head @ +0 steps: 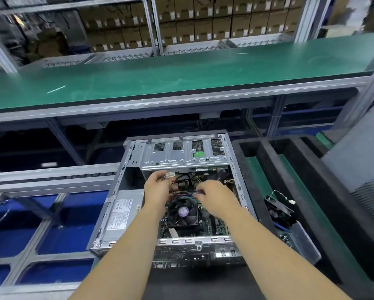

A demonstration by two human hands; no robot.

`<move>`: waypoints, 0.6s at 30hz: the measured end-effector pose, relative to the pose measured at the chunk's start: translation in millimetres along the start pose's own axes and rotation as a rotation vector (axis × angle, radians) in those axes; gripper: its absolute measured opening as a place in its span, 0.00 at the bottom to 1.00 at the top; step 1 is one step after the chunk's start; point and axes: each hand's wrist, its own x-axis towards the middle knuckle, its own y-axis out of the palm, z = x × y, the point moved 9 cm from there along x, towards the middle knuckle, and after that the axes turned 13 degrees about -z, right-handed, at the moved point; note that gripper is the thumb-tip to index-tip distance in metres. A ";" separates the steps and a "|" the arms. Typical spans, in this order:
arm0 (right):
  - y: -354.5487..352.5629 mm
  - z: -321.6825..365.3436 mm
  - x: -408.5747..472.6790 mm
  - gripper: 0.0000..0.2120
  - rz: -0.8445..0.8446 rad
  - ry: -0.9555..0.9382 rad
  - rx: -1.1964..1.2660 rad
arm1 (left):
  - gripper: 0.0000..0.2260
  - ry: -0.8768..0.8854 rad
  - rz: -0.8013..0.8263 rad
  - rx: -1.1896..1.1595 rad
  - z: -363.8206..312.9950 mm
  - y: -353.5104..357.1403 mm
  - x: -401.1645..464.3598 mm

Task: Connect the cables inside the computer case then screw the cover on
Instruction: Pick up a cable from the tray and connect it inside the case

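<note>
The open computer case sits at lower centre. Inside it the left hand and right hand both pinch a cable bundle above the fan. A green bench spans above, with black foam trays at right.

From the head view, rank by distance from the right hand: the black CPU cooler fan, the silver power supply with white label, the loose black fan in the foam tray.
1. Black CPU cooler fan, just below-left of the right hand.
2. Loose black fan, to the right, outside the case.
3. Silver power supply, at the case's left wall.
</note>
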 end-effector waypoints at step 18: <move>-21.6 15.8 -2.9 0.10 -0.182 -0.102 -0.070 | 0.09 0.942 0.208 0.724 -34.7 78.4 -64.4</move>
